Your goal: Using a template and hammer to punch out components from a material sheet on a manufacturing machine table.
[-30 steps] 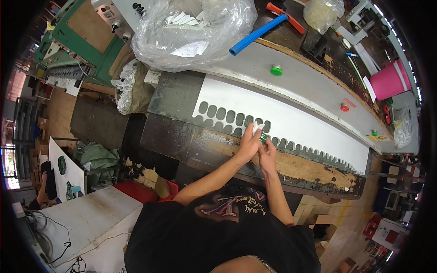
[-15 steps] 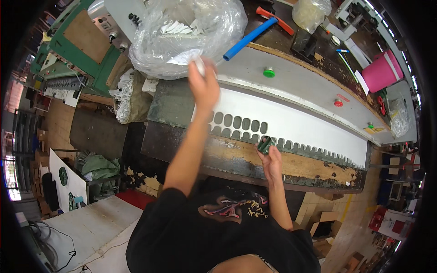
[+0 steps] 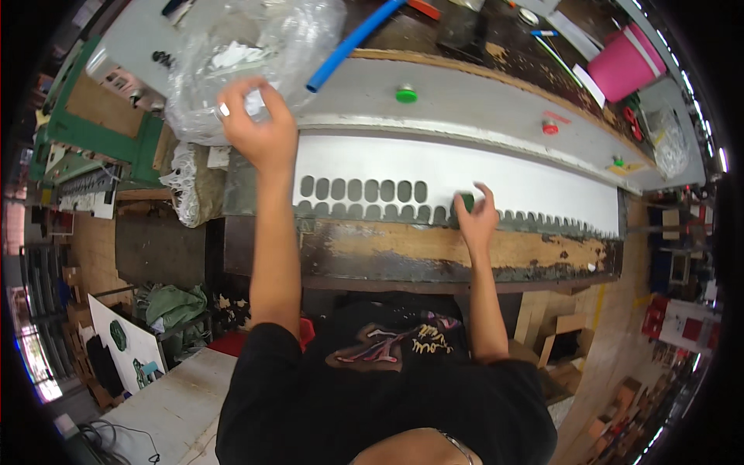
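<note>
My left hand [image 3: 260, 128] is raised at the edge of a clear plastic bag [image 3: 182, 101], thumb and forefinger curved apart. A small white patch shows at one fingertip; whether it is a loose piece or a covering is unclear. White cut pieces [image 3: 236, 56] lie inside the bag. Over a long white sheet [image 3: 527, 174] with rows of oval holes, my right hand [image 3: 479, 221] has its fingers spread. Its thumb overlaps a small dark green cutting die [image 3: 465, 203], which sits on the sheet near the row of notches along its near edge.
A grey machine beam [image 3: 465, 108] with a green button [image 3: 406, 94] and a red button [image 3: 549, 127] spans behind the sheet. On top lie a blue-handled hammer [image 3: 353, 46] and a pink bucket [image 3: 632, 62]. A worn wooden ledge [image 3: 403, 248] runs in front.
My left hand has moved left to the bag's edge, its fingers opening. My right hand has carried the die onto the sheet and spread its fingers. The view has shifted.
</note>
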Motion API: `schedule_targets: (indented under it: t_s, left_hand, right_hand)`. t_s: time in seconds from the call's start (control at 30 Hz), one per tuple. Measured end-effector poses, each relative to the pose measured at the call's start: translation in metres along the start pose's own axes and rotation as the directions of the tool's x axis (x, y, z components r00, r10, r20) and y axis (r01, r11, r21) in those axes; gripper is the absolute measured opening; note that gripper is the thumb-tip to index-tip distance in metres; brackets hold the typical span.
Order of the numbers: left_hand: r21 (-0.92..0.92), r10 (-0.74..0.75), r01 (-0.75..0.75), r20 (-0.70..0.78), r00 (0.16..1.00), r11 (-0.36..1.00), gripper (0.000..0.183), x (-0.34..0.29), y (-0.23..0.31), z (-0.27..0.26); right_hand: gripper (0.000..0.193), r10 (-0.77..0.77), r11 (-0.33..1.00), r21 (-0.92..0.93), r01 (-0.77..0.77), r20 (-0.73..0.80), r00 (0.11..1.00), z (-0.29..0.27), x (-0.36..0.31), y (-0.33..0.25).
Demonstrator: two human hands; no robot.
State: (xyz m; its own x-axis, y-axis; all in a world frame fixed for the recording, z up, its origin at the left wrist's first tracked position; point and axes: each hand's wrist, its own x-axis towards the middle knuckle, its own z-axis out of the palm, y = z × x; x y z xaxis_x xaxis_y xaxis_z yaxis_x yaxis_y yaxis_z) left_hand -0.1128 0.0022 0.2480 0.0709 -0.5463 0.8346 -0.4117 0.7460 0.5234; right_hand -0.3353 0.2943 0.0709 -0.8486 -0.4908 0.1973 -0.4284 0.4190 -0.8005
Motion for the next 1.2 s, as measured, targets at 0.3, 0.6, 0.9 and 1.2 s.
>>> schedule_targets:
  t_s: [0.3, 0.6, 0.9, 1.2]
  left_hand:
    - [-0.022, -0.172, 0.401, 0.881, 0.441, 0.916, 0.046, -0.286, 0.058, 0.027]
    - [-0.032, -0.178, 0.39, 0.854, 0.489, 0.92, 0.078, -0.336, 0.079, 0.025]
    - [0.017, -0.162, 0.311, 0.879, 0.447, 0.95, 0.076, -0.336, 0.079, 0.026]
    - [0.025, -0.166, 0.301, 0.877, 0.452, 0.953, 0.076, -0.334, 0.079, 0.029]
  right_hand:
    - [0.057, -0.139, 0.909, -0.275, 0.313, 0.509, 0.85, 0.039, 0.054, 0.027]
    - [0.068, -0.485, 0.859, 0.129, 0.495, 0.515, 0.707, 0.028, 0.04, 0.064]
    - [0.068, -0.435, 0.898, 0.173, 0.405, 0.491, 0.755, 0.024, 0.041, 0.064]
    - [0.07, -0.417, 0.905, 0.169, 0.39, 0.533, 0.736, 0.026, 0.047, 0.065]
